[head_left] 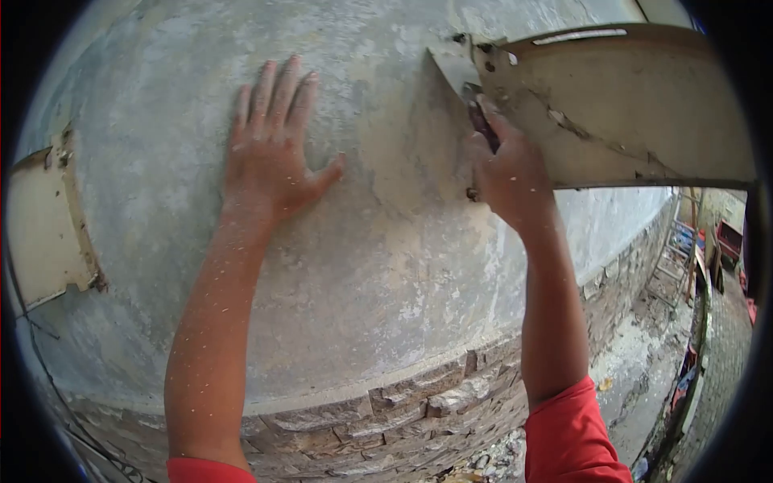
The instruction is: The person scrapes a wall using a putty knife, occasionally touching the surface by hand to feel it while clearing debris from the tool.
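the left hand [274,157] is open and grasps nothing: its palm faces the patchy grey wall [370,266], fingers a little apart and pointing up, the thumb held out toward the right hand. pale dust coats the knuckles and fingertips. behind it the left forearm [211,338] slants up from the lower left, nearly straight, with the red sleeve [208,471] just showing at the bottom edge of the view.

the right hand [509,165] is closed around the dark handle of a scraper [481,122], held at the upper right part of the wall. the handle tilts up and to the left, and the wide, thin blade reaches past the fingers to the wall, just beside the ragged end of a beige panel [636,105]. the right forearm [554,306] rises steeply to the wrist from the other red sleeve [573,439].

farther out, a broken beige piece [44,229] sits at the wall's left side. below the smooth wall runs a band of rough stone [386,431], and at the lower right lies debris-strewn ground [636,370], with a ladder-like frame [675,258] above it.
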Tool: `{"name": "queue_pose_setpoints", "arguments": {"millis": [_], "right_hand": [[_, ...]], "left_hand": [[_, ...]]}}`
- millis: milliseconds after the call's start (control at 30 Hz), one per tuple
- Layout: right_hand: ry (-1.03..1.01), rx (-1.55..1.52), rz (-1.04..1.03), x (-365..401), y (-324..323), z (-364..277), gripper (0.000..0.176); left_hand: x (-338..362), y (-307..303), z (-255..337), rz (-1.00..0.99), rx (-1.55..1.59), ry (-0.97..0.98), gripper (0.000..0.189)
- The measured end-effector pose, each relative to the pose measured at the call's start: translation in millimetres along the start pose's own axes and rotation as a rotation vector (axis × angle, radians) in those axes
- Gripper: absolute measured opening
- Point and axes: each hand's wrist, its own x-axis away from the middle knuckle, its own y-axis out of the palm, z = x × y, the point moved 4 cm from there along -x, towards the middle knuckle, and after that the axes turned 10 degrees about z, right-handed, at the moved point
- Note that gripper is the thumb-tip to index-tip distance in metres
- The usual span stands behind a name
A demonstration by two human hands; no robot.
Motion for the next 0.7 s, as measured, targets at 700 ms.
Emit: {"name": "queue_pose_setpoints", "arguments": {"millis": [700], "right_hand": [[-0.024,-0.015,-0.217,37.1,20.2,-97.1,0.041]], "left_hand": [[12.3,-10.0,-115.4,0.089,-0.125,-0.171,0.087]]}}
